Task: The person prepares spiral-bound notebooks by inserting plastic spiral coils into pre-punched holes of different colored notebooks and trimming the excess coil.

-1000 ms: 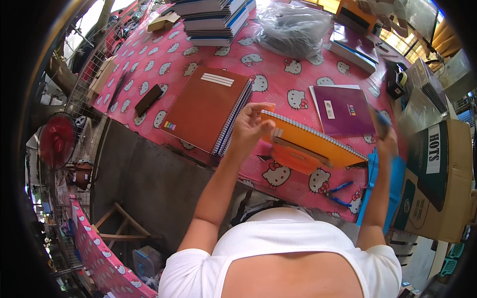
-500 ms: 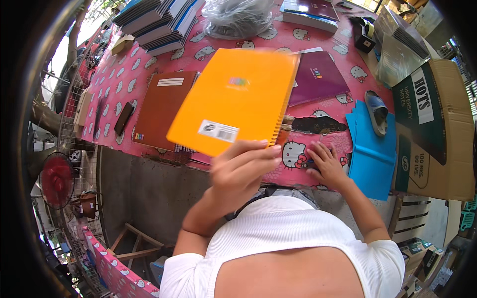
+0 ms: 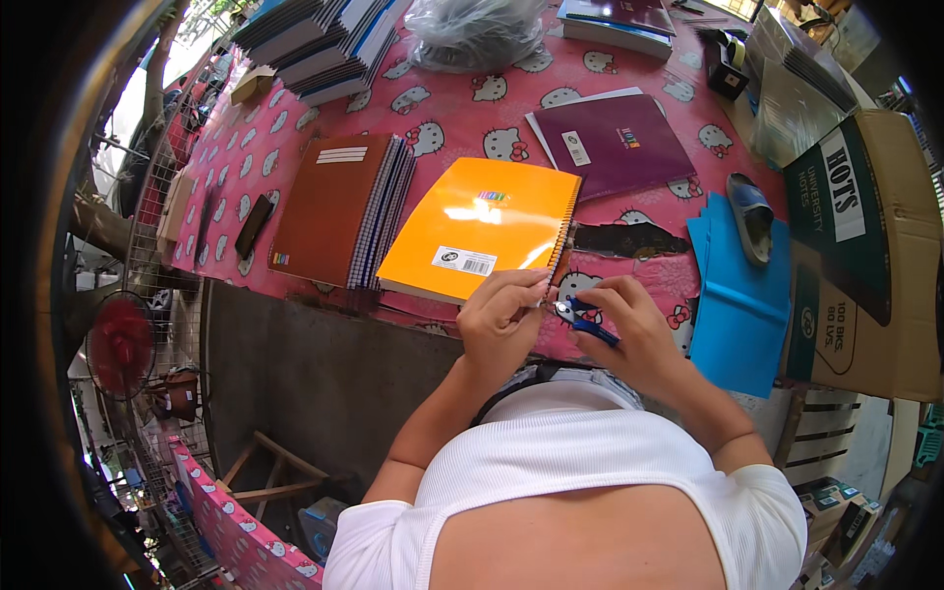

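An orange spiral notebook (image 3: pixel 482 211) lies back cover up on the table, its wire coil along the right edge. My left hand (image 3: pixel 503 320) is closed on its near right corner, fingers pinched at the coil's end. Close beside that, my right hand (image 3: pixel 634 329) grips small blue-handled pliers (image 3: pixel 588 320), their metal jaws pointing at the coil end. Left of the orange notebook is a stack of brown spiral notebooks (image 3: pixel 329 211). Beyond it, to the right, lies a purple notebook cover (image 3: pixel 624 147) over white sheets.
The pink patterned table cover (image 3: pixel 462 118) is torn right of the orange notebook. Blue covers (image 3: pixel 737 305) lie at right under a slipper (image 3: pixel 750 218), beside a cardboard box (image 3: pixel 865 265). Farther off are stacked notebooks (image 3: pixel 315 49), a plastic bag (image 3: pixel 472 34) and a tape dispenser (image 3: pixel 726 64). A phone (image 3: pixel 254 226) lies left.
The orange notebook has come down from mid-air onto the table, uncovering the brown stack's coils. My right hand has risen from the tabletop and moved left, now gripping the pliers.
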`<action>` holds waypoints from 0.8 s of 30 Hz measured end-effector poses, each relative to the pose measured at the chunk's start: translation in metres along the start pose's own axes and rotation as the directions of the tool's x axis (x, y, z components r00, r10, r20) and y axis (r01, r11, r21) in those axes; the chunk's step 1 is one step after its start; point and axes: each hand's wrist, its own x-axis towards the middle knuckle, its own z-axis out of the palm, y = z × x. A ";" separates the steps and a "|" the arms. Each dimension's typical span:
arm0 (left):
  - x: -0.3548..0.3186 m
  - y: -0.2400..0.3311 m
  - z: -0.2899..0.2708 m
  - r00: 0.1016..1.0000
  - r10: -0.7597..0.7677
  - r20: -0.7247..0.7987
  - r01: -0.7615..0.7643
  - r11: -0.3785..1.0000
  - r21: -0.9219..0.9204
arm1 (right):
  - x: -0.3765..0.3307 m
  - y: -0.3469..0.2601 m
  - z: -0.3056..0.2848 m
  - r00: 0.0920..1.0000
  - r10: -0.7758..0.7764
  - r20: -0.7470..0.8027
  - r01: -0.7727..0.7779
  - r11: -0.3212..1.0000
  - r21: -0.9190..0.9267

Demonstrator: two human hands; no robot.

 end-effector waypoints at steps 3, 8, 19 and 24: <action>0.000 0.000 -0.001 1.000 -0.012 0.000 0.012 1.000 -0.022 | -0.002 0.004 0.004 0.995 0.078 0.057 -0.085 0.987 0.135; -0.001 -0.004 -0.001 1.000 0.007 0.009 -0.007 0.999 -0.032 | 0.003 0.016 0.011 0.995 0.091 0.039 -0.098 0.956 0.277; 0.075 -0.031 -0.074 0.880 0.243 -0.407 -0.133 0.951 0.280 | -0.006 0.074 0.039 0.936 0.264 0.234 -0.324 0.905 0.276; 0.088 -0.071 -0.237 0.564 -0.043 -0.824 -0.132 0.981 -0.142 | 0.009 0.115 0.042 0.999 -0.054 0.001 0.054 0.991 -0.124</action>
